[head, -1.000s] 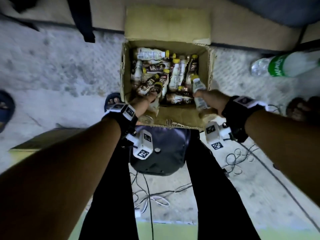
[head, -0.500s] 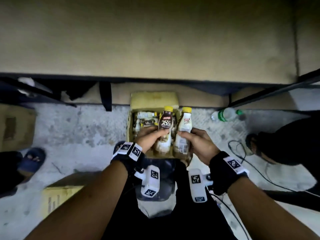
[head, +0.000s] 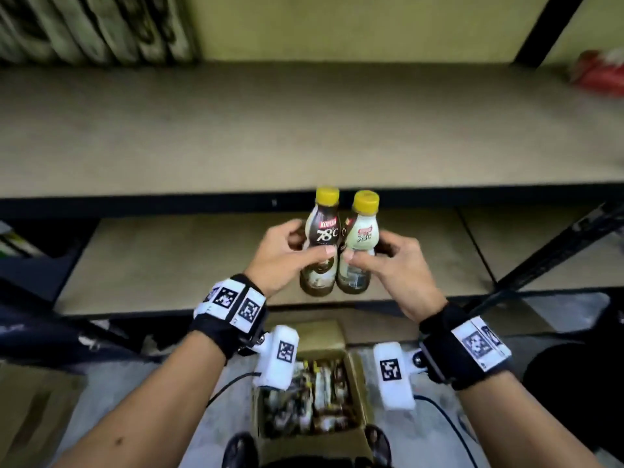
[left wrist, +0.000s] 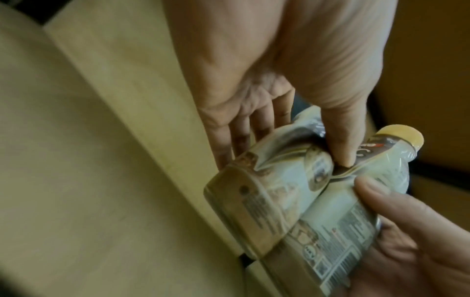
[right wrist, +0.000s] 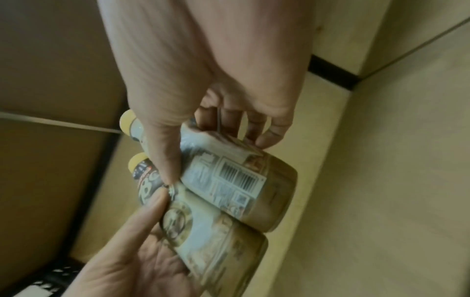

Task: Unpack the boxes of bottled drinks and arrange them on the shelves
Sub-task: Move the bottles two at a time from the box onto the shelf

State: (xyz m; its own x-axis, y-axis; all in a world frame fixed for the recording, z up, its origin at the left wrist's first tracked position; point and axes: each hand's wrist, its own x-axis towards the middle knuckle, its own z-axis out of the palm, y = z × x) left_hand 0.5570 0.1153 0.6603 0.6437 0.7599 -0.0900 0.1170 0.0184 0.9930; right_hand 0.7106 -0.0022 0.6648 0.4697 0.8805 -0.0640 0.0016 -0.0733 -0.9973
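Observation:
Two yellow-capped coffee bottles are held upright, side by side and touching. My left hand grips the dark-labelled bottle; my right hand grips the cream-labelled bottle. They hang in front of the lower shelf board, caps level with the upper shelf's front edge. The left wrist view shows the dark-labelled bottle under my thumb. In the right wrist view, fingers wrap the cream-labelled bottle. The open cardboard box with several more bottles sits on the floor below my wrists.
Dark packets stand at the upper shelf's back left and a red pack lies at its far right. A black slanted frame bar crosses the right side. Another carton sits on the floor at left. Cables trail beside the box.
Both hands have lifted one bottle each out of the box and up to shelf height. The head view has swung from the floor up to the shelves.

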